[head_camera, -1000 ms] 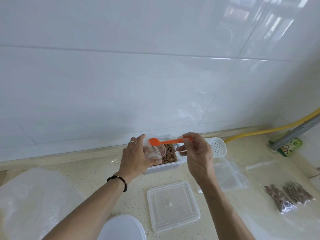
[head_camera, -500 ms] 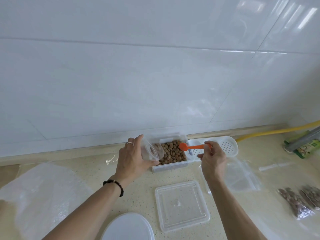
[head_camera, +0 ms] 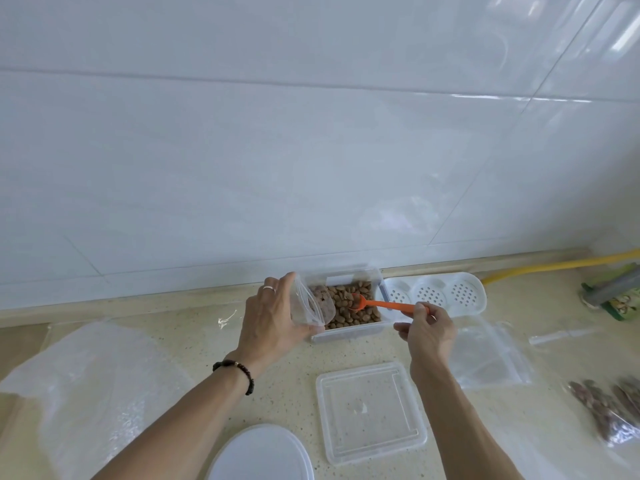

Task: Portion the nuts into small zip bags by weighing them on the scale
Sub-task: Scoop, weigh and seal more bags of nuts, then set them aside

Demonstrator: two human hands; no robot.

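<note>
Nuts (head_camera: 349,308) fill the clear tub (head_camera: 346,332); right hand (head_camera: 427,332) pinches the orange scoop (head_camera: 377,304) into them, left hand (head_camera: 273,322) grips a small zip bag (head_camera: 310,306).

Glossy white wall tiles (head_camera: 311,150) rise behind a speckled beige stone-look countertop (head_camera: 194,341). Near, a clear square plastic lid (head_camera: 370,410); left, crinkly translucent plastic sheeting (head_camera: 86,393).

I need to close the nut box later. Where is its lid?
In the head view, the clear lid lies flat on the counter, in front of the nut box, between the forearms, right of the white round lid.
</note>
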